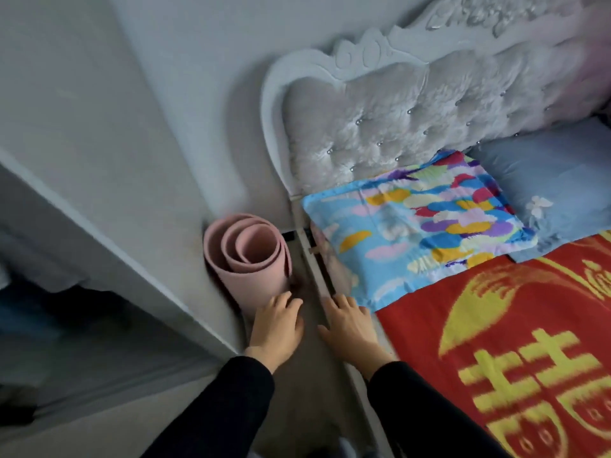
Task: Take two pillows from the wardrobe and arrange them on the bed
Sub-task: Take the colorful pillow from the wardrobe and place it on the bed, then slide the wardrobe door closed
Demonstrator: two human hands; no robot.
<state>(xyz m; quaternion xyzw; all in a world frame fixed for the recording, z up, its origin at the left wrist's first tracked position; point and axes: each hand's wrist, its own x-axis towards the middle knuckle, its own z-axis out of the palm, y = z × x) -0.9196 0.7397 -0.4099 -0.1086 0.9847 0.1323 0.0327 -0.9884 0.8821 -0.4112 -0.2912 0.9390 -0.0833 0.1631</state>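
Observation:
A pillow with a bright multicoloured cover (420, 226) lies at the head of the bed, against the tufted grey headboard (396, 127), its near corner hanging over the bed's left edge. A pale blue pillow (558, 190) lies to its right, partly under it. My left hand (276, 327) hovers beside the bed with fingers spread, holding nothing. My right hand (348, 328) is over the bed's left rim just below the colourful pillow's corner, fingers apart and empty. Both arms wear black sleeves.
A red bedspread with yellow characters (512, 342) covers the bed. A rolled pink mat (249, 259) stands on the floor between the wall and the bed frame. At the left, the white wardrobe edge (115, 246) frames its dark interior (66, 325).

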